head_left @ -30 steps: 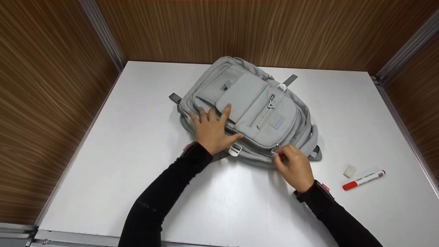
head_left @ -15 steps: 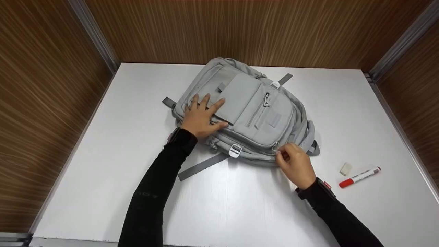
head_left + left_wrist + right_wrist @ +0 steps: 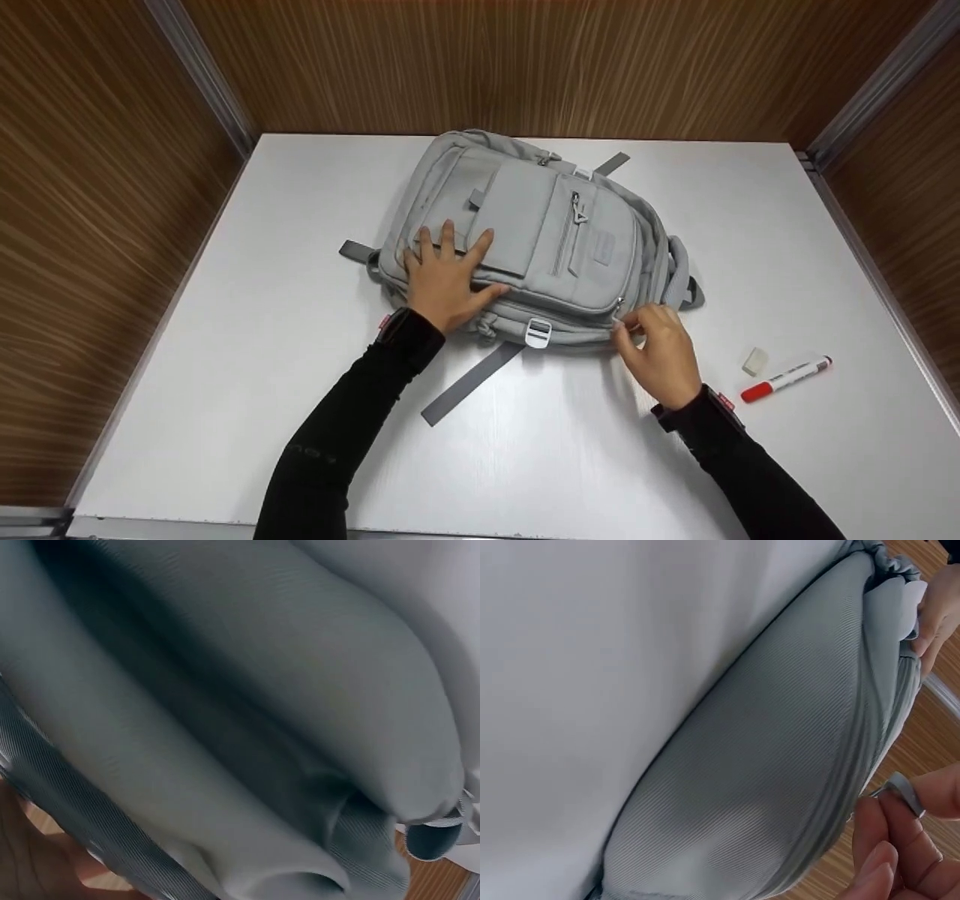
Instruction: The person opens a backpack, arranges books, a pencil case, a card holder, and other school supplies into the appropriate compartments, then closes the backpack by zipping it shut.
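A light grey backpack [image 3: 517, 217] lies slantwise on the white table with its pocketed front facing up. On its lower left part rests my left hand [image 3: 444, 286], fingers spread and nearly straight. My right hand [image 3: 661, 352] is at the lower right edge, pinching a zipper pull [image 3: 904, 791] between thumb and fingers, as the right wrist view shows. Another zipper pull [image 3: 579, 214] hangs on the front pocket. In the left wrist view, fabric folds of the bag fill most of the picture, and part of the left hand [image 3: 37, 862] shows at the corner.
To the right lie a small whitish block [image 3: 755, 361], like an eraser, and a red-capped marker [image 3: 787, 379]. A white buckle [image 3: 538, 333] and a loose grey strap [image 3: 471, 384] stick out on the near side. Wood-patterned panels [image 3: 510, 67] stand around the table [image 3: 225, 420].
The backpack has turned slightly, its left end nearer and its right end farther away. My left hand shifted left, uncovering the strap. My right hand moved slightly right, still pinching the zipper pull.
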`<action>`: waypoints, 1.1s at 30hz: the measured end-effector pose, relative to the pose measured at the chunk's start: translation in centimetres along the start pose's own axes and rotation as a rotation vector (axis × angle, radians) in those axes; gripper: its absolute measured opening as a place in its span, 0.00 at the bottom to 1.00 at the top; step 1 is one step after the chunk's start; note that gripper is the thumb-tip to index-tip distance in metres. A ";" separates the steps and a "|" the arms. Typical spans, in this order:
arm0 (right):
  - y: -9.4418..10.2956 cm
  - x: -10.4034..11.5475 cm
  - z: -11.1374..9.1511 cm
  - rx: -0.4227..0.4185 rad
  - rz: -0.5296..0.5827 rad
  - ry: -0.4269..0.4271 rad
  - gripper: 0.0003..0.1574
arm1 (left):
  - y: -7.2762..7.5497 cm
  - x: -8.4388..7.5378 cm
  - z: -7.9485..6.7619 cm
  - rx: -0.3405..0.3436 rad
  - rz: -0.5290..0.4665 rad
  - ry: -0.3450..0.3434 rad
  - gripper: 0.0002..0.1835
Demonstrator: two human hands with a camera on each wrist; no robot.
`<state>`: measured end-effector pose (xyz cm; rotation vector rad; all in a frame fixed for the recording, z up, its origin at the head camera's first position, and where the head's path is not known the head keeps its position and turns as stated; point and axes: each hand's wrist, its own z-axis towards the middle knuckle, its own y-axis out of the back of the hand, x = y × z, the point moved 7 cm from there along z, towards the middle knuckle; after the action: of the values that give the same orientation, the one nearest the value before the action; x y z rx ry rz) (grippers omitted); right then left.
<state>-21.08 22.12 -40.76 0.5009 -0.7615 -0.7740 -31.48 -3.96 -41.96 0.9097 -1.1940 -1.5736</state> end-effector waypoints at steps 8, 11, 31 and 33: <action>-2.1 3.4 0.6 0.017 0.001 0.055 0.04 | 0.2 -1.1 -0.5 -0.027 0.056 0.058 0.46; -3.2 4.3 1.3 0.024 0.006 0.082 0.03 | 0.3 -1.9 -1.0 -0.038 0.074 0.088 0.46; -4.4 4.0 4.5 0.178 0.012 0.189 0.11 | -0.4 -3.3 -2.6 -0.082 0.110 0.065 0.47; -3.3 1.9 5.6 0.180 -0.017 0.172 0.14 | -0.4 -3.6 -3.0 -0.097 0.098 0.056 0.49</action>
<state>-25.85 17.88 -38.54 0.7268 -0.6705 -0.6717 -27.77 -1.31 -43.02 0.8149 -1.0971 -1.5048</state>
